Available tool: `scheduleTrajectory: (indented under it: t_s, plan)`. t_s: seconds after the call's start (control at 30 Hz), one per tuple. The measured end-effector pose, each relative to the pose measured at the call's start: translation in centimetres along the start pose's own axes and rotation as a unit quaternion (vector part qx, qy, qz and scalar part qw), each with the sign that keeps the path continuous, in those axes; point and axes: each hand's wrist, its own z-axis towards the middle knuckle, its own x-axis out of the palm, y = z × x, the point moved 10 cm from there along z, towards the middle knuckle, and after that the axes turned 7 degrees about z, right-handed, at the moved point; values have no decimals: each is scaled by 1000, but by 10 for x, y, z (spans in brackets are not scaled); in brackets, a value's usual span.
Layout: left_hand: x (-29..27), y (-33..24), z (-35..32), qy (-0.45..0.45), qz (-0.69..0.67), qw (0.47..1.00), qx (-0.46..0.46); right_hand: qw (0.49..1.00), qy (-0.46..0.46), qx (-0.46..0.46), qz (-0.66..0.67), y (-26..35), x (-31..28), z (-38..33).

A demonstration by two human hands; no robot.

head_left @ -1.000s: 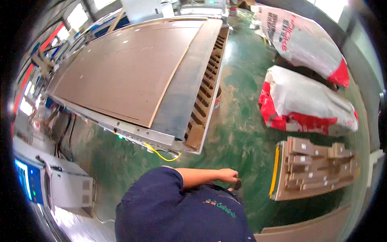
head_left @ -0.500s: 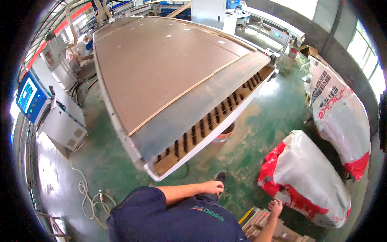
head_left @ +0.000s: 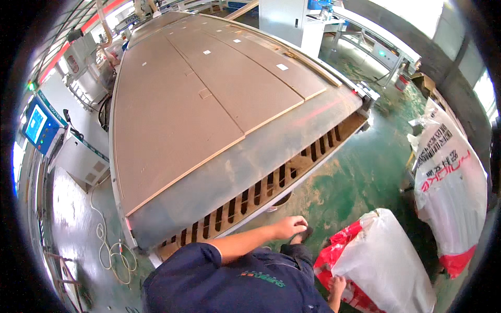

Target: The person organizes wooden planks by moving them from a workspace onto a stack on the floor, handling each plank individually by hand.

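Note:
My left hand hangs in front of my chest with the fingers curled in and nothing visible in them. It is just off the near edge of the big machine table, above the slotted strip. Brown boards lie flat on that table. My right hand is low at my side, against a red-and-white sack. Its fingers are too small to read. My dark blue shirt fills the lower middle.
A second white sack with red print leans at the right. The floor is green with sawdust patches. A control cabinet with a blue screen stands left, and a yellow cable coils on the floor.
The view has swung left and up, so the table now fills the middle and the sacks sit lower right. The stack of cut wooden pieces is out of view. My left hand stays curled.

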Motion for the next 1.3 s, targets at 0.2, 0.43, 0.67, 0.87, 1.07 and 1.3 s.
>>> scheduleTrajectory:
  t_s: [0.2,0.43,0.67,0.87,1.07,1.3]
  plan:
    - [-84,-27,57,-103,-132,986,-19,961,154,-219,-72,219,162,132]
    - [-208,-114,76,-361,-37,931,-28,844,334,-376,-187,472,464,109]
    - [-328,-94,-16,-603,212,746,-188,595,423,-575,-370,531,690,8]
    - [-386,-107,40,-490,397,719,-291,481,365,-697,-387,528,734,47]
    - [-406,-107,79,-465,400,754,-237,425,412,-715,-371,533,756,48]
    - [-400,-114,87,-473,408,722,-298,429,433,-734,-301,562,738,67]
